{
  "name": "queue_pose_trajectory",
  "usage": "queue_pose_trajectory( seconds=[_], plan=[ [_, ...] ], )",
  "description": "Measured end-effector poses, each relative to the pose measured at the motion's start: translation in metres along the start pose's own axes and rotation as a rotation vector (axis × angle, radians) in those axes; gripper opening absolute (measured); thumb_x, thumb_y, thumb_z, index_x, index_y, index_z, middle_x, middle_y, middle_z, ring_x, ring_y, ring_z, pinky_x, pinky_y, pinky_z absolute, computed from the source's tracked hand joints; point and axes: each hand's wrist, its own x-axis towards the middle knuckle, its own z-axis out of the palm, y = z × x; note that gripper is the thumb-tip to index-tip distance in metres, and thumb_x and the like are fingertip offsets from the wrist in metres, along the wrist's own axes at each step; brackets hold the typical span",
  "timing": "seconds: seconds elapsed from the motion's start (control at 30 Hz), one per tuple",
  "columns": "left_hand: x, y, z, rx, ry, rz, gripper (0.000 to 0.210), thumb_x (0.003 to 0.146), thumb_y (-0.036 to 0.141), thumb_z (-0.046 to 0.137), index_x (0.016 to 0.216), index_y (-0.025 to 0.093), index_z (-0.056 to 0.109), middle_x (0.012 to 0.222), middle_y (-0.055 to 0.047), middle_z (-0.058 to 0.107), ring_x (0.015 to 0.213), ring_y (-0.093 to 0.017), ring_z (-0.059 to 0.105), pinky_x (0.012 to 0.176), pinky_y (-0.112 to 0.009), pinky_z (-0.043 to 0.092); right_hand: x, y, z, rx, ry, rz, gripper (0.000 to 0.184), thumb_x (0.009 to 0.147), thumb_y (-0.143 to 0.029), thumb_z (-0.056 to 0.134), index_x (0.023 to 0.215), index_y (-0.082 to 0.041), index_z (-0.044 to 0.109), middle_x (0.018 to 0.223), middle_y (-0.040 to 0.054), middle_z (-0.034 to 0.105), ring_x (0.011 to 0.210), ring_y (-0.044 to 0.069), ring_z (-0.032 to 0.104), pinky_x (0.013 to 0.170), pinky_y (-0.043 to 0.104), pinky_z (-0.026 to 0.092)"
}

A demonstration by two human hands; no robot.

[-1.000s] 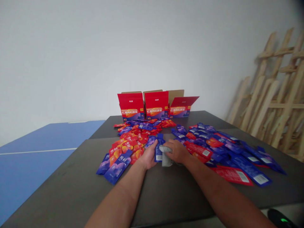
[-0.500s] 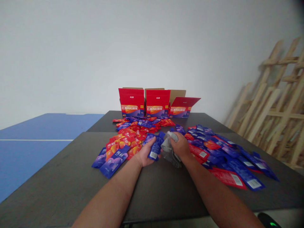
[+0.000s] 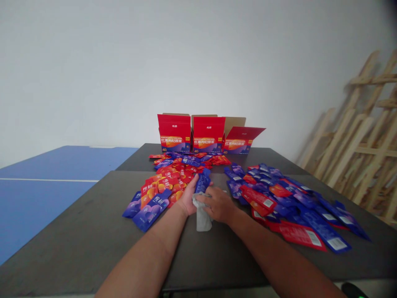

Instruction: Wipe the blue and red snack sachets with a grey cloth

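My left hand (image 3: 187, 200) is closed around a blue drink pouch (image 3: 202, 181), whose spout end points away from me. In my right hand (image 3: 221, 203) is a grey cloth (image 3: 203, 218), pressed over the lower part of that pouch, with its loose end hanging below. The cloth hides the pouch's near end. Left of my hands lies a spread of red pouches (image 3: 169, 182), with a blue pouch (image 3: 152, 210) at its near side. A mixed heap of blue and red pouches (image 3: 279, 194) lies to the right of my right hand.
Three open red cartons stand at the back of the dark table (image 3: 102, 236): a left carton (image 3: 175, 134), a middle carton (image 3: 208, 134) and a right carton (image 3: 238, 142). A blue table (image 3: 62, 165) is at the left. Wooden frames (image 3: 369, 136) lean at the right wall.
My right hand has moved left and nearer with the cloth, from beside the pouch onto its lower part. My left hand keeps the pouch. The view has shifted slightly.
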Motion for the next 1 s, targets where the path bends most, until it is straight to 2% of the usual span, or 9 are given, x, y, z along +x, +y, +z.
queue_pose_trajectory(
  seconds=[0.17,0.37,0.47,0.57,0.67,0.73,0.8,0.93,1.0],
  plan=[
    [0.001,-0.006,0.006,0.065,0.032,-0.002,0.048,0.079,0.059,0.055,0.087,0.012,0.063,0.071,-0.008,0.068,0.070,-0.021,0.067,0.066,-0.031,0.050,-0.003,0.014,0.006,-0.063,0.060,0.190,0.035,0.081,-0.025,0.059,0.115,-0.027,0.064,0.091,0.0065,0.055,0.081,0.020,0.049,0.073,0.033,0.037],
    [0.001,-0.013,0.011,0.202,0.099,0.039,0.039,0.080,0.053,0.059,0.091,0.016,0.061,0.071,-0.003,0.065,0.054,-0.014,0.060,0.040,-0.020,0.037,-0.007,0.039,0.007,-0.060,0.153,0.462,0.032,0.085,-0.027,0.052,0.116,-0.024,0.063,0.092,0.0077,0.058,0.084,0.021,0.053,0.077,0.033,0.041],
    [0.000,-0.014,0.010,0.246,0.107,0.025,0.038,0.079,0.051,0.062,0.092,0.016,0.060,0.074,-0.003,0.064,0.054,-0.013,0.059,0.039,-0.019,0.035,-0.009,0.051,0.008,-0.004,0.214,0.555,0.030,0.087,-0.028,0.049,0.113,-0.022,0.063,0.095,0.0074,0.060,0.089,0.022,0.055,0.080,0.032,0.042],
    [0.000,-0.013,0.008,0.227,0.054,-0.003,0.038,0.079,0.050,0.062,0.096,0.016,0.060,0.077,-0.004,0.064,0.056,-0.013,0.059,0.039,-0.020,0.036,-0.010,0.060,0.009,0.041,0.268,0.654,0.027,0.088,-0.030,0.047,0.108,-0.022,0.063,0.093,0.0070,0.061,0.088,0.022,0.056,0.080,0.032,0.044],
    [0.001,-0.010,0.007,0.150,0.051,0.049,0.040,0.080,0.051,0.060,0.100,0.017,0.061,0.079,-0.004,0.065,0.057,-0.013,0.058,0.041,-0.021,0.038,-0.011,0.064,0.007,0.055,0.341,0.714,0.028,0.088,-0.030,0.047,0.108,-0.020,0.062,0.093,0.0080,0.061,0.088,0.022,0.056,0.080,0.033,0.045],
    [0.003,-0.007,0.006,0.091,0.067,0.101,0.041,0.080,0.052,0.059,0.099,0.016,0.062,0.077,-0.005,0.065,0.057,-0.014,0.059,0.044,-0.022,0.040,-0.011,0.060,0.004,0.069,0.377,0.660,0.028,0.087,-0.029,0.046,0.109,-0.020,0.061,0.095,0.0085,0.060,0.089,0.023,0.055,0.080,0.034,0.045],
    [0.003,-0.005,0.006,0.035,0.062,0.118,0.043,0.080,0.054,0.057,0.094,0.014,0.063,0.073,-0.006,0.065,0.056,-0.014,0.059,0.045,-0.022,0.042,-0.011,0.051,0.001,0.081,0.362,0.510,0.028,0.087,-0.028,0.047,0.111,-0.019,0.061,0.095,0.0083,0.060,0.090,0.022,0.054,0.081,0.034,0.044],
    [0.003,-0.005,0.005,-0.005,0.075,0.105,0.047,0.079,0.059,0.056,0.083,0.013,0.063,0.063,-0.004,0.063,0.054,-0.015,0.059,0.053,-0.025,0.046,-0.007,0.020,-0.001,0.057,0.226,0.125,0.030,0.083,-0.029,0.054,0.110,-0.022,0.063,0.086,0.0058,0.057,0.082,0.021,0.051,0.076,0.034,0.041],
    [0.002,-0.007,0.005,0.023,0.120,0.088,0.049,0.078,0.062,0.055,0.078,0.013,0.062,0.062,-0.005,0.064,0.059,-0.018,0.062,0.060,-0.029,0.050,-0.004,0.006,0.000,0.047,0.166,0.006,0.030,0.080,-0.029,0.058,0.109,-0.025,0.064,0.083,0.0043,0.056,0.079,0.020,0.049,0.074,0.033,0.039]
  ],
)
